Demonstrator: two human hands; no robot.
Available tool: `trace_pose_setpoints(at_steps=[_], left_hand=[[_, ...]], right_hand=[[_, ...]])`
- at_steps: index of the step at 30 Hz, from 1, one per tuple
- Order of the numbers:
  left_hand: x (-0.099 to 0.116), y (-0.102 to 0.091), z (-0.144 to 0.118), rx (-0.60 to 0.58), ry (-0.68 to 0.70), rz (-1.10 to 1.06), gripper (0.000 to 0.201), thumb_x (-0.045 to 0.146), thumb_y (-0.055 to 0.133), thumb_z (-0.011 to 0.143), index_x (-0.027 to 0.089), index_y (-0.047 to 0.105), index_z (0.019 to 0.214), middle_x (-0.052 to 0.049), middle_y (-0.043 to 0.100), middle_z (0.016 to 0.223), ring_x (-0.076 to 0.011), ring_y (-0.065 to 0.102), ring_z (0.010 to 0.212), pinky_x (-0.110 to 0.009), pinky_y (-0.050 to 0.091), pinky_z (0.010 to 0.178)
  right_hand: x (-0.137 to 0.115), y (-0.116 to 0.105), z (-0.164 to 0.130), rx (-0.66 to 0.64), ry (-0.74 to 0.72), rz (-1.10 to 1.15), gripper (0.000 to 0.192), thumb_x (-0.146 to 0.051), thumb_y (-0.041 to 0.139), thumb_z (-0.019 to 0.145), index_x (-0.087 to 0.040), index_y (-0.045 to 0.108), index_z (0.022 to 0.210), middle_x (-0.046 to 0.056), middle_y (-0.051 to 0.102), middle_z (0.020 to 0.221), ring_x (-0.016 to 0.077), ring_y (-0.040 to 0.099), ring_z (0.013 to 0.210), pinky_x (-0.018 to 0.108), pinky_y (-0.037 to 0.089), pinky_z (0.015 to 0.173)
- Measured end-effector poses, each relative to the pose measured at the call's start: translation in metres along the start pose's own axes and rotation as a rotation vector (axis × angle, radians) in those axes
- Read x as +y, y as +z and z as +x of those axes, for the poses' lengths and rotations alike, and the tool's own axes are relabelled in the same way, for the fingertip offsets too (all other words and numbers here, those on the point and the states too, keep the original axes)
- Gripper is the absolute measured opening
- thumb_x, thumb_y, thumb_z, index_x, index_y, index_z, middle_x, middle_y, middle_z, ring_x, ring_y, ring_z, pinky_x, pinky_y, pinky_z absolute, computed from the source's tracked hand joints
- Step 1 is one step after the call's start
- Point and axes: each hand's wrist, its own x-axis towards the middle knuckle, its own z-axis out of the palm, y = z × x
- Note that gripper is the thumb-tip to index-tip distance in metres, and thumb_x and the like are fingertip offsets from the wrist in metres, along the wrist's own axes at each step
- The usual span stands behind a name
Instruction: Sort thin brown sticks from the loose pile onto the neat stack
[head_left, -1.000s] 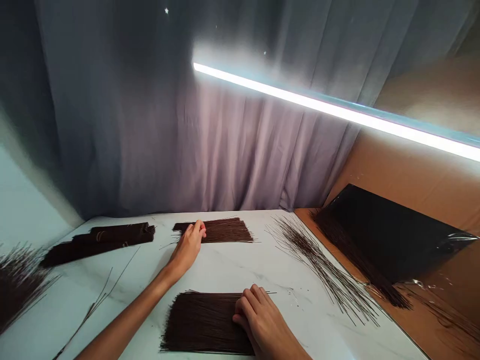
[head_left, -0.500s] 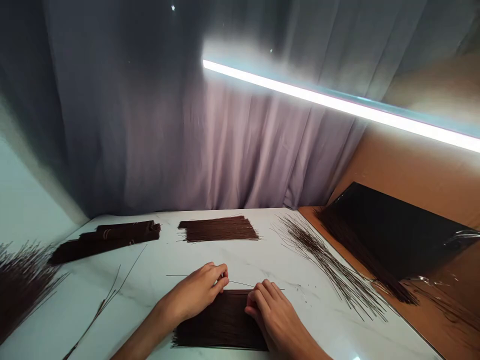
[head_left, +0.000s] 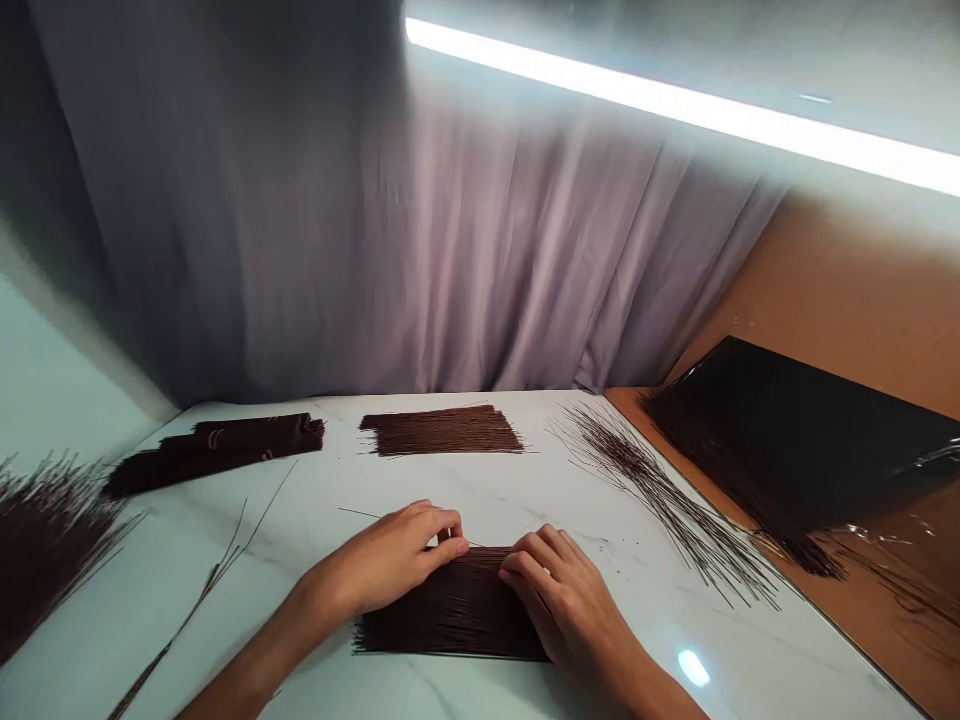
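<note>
A flat row of thin dark brown sticks (head_left: 457,610) lies side by side on the white table in front of me. My left hand (head_left: 409,550) is at its far left edge, thumb and fingers pinched on a single thin brown stick (head_left: 358,512), whose left end pokes out behind the hand. My right hand (head_left: 555,590) rests over the right part of the row with its fingertips pressed together near the far edge. What those fingertips hold, if anything, is hidden.
A second row of sticks (head_left: 446,430) lies farther back, beside dark rolled bundles (head_left: 247,445). Loose sticks (head_left: 667,500) spread at right, near a black sheet (head_left: 810,440). A thick bundle (head_left: 52,550) and a few sticks (head_left: 214,580) lie at left. A curtain (head_left: 450,250) hangs behind.
The camera view has tilted down, so the table sits higher. The hands have come closer to the row's far edge, and the stick's right end no longer shows beyond my right hand.
</note>
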Motion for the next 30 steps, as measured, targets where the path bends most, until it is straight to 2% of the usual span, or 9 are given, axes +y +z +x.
trace_pose_setpoints(at_steps=[8, 14, 19, 25, 27, 30], left_hand=[[0.005, -0.003, 0.0, -0.023, 0.042, -0.02, 0.028, 0.045, 0.054, 0.099, 0.025, 0.068, 0.084, 0.002, 0.07, 0.075, -0.0211, 0.062, 0.085, -0.027, 0.038, 0.071], [0.006, -0.008, 0.001, -0.172, 0.041, -0.23, 0.029, 0.044, 0.054, 0.098, 0.022, 0.067, 0.084, 0.003, 0.068, 0.069, -0.0155, 0.055, 0.066, -0.026, 0.036, 0.061], [0.0, -0.019, 0.003, -0.223, 0.034, -0.382, 0.031, 0.049, 0.061, 0.094, 0.02, 0.071, 0.09, 0.003, 0.061, 0.07, -0.0142, 0.048, 0.067, -0.025, 0.033, 0.061], [-0.011, -0.037, 0.004, -0.216, 0.078, -0.425, 0.037, 0.054, 0.066, 0.092, 0.022, 0.077, 0.105, 0.002, 0.051, 0.078, -0.0144, 0.038, 0.072, -0.025, 0.029, 0.065], [-0.009, -0.035, 0.005, -0.205, 0.086, -0.445, 0.04, 0.057, 0.063, 0.094, 0.023, 0.076, 0.11, 0.002, 0.05, 0.079, -0.0147, 0.04, 0.073, -0.025, 0.03, 0.066], [-0.001, -0.026, 0.006, -0.11, 0.055, -0.441, 0.043, 0.06, 0.058, 0.096, 0.024, 0.074, 0.113, 0.002, 0.052, 0.08, -0.0156, 0.046, 0.076, -0.026, 0.033, 0.069]], right_hand=[[-0.001, -0.013, 0.002, 0.025, 0.048, 0.09, 0.017, -0.008, 0.046, 0.102, -0.019, 0.059, 0.097, 0.005, 0.061, 0.087, 0.0199, 0.049, 0.077, 0.033, 0.039, 0.067], [0.0, -0.017, 0.002, 0.084, 0.061, 0.046, 0.015, -0.008, 0.048, 0.101, -0.018, 0.058, 0.102, 0.012, 0.061, 0.108, 0.022, 0.056, 0.091, 0.033, 0.047, 0.073], [0.004, -0.027, 0.005, 0.091, -0.003, 0.076, 0.02, -0.004, 0.046, 0.1, -0.02, 0.056, 0.107, 0.006, 0.067, 0.094, 0.0202, 0.058, 0.082, 0.034, 0.047, 0.074], [0.011, -0.03, -0.001, 0.23, 0.146, 0.105, 0.015, -0.01, 0.051, 0.101, -0.02, 0.057, 0.111, 0.007, 0.066, 0.096, 0.0207, 0.062, 0.085, 0.033, 0.049, 0.074], [0.009, -0.028, -0.002, 0.267, 0.196, 0.113, 0.013, -0.012, 0.052, 0.102, -0.02, 0.057, 0.111, 0.006, 0.066, 0.096, 0.0204, 0.064, 0.087, 0.032, 0.051, 0.075], [0.004, -0.025, -0.001, 0.293, 0.238, 0.138, 0.011, -0.013, 0.051, 0.102, -0.021, 0.057, 0.108, 0.008, 0.065, 0.101, 0.0212, 0.065, 0.092, 0.032, 0.052, 0.077]])
